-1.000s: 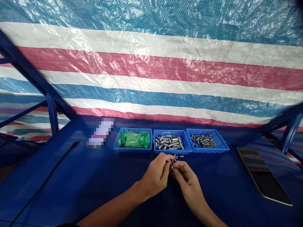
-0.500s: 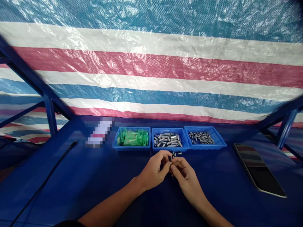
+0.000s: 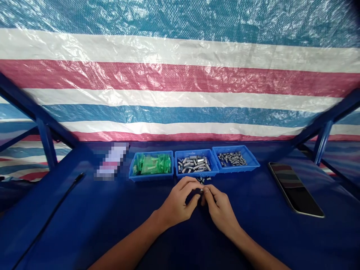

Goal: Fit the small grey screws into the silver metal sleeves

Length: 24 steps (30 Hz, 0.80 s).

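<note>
My left hand and my right hand meet over the table, thumbs and fingertips pinched close together. Between the fingertips shows a small shiny metal piece, mostly hidden, so its kind cannot be made out. Just beyond my fingers lie several loose screws. Behind them stands a blue bin of silvery metal standoffs. The bin to its right holds small screws. In the left bin are green plastic packets.
On the blue table a smartphone lies at the right. A black cable runs along the left, near a blurred-out pale item. A striped tarp and blue metal frame bars close off the back.
The view has shifted slightly, so the bins and phone appear further left. My fingertips have drawn back a little from the loose screws, and a shiny bit now shows between them.
</note>
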{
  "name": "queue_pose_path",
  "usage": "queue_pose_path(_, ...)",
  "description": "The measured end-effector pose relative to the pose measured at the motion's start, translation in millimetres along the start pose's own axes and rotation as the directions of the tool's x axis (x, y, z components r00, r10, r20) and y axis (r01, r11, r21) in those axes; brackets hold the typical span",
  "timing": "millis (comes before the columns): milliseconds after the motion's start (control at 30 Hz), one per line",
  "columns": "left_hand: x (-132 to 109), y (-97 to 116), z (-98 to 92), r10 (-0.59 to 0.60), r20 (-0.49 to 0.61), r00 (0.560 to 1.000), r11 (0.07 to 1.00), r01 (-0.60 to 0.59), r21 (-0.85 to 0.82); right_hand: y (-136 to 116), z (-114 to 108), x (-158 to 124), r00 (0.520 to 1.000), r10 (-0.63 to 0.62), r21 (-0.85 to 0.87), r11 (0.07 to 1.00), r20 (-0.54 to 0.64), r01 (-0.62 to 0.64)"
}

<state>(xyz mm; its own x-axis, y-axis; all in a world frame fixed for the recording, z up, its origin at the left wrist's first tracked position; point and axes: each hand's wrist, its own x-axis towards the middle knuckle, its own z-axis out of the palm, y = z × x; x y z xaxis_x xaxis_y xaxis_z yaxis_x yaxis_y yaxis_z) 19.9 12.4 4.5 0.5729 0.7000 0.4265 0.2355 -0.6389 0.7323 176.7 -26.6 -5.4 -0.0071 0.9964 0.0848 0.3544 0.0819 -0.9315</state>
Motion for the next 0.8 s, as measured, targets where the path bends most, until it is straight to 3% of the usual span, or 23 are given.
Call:
queue_pose_path(100, 0.1, 1.8, -0.3, 0.065, 0.014, 0.998, 0.998, -0.065, 0.024, -2.3, 0.0, 0.1, 0.999, 0.004, 0.005, 1.000, 0.047, -0.004)
queue_pose_path(167, 1.1, 3.2, 0.5, 0.032, -0.002, 0.999, 0.999, -0.032, 0.007, -2.8, 0.4, 0.3, 0.997, -0.006, -0.002, 1.000, 0.082, 0.007)
queue_pose_path(267, 3.4, 4.2, 3.1, -0.149, -0.054, 0.987, 0.984, 0.143, -0.108, -0.9, 0.8, 0.1, 0.995, -0.067, -0.075, 0.995, 0.068, 0.072)
queue_pose_path(367, 5.4, 3.6, 6.6, -0.378, -0.047, 0.925, 0.892, 0.350, -0.286, 3.6, 1.5, -1.5, 0.981, -0.192, -0.220, 0.956, 0.020, 0.192)
queue_pose_path(467, 6.4, 2.9, 10.3, -0.493, 0.007, 0.870, 0.787, 0.449, -0.422, 8.2, 3.1, -3.5, 0.949, -0.316, -0.348, 0.889, 0.001, 0.296)
queue_pose_path(633, 5.6, 3.7, 13.5, -0.515, 0.082, 0.854, 0.716, 0.480, -0.506, 9.5, 1.3, -3.9, 0.899, -0.437, -0.461, 0.803, -0.024, 0.378)
queue_pose_path(800, 3.3, 5.5, 9.0, -0.455, 0.128, 0.881, 0.774, 0.462, -0.432, -2.4, -29.7, 12.9, 0.811, -0.567, -0.531, 0.735, -0.141, 0.422)
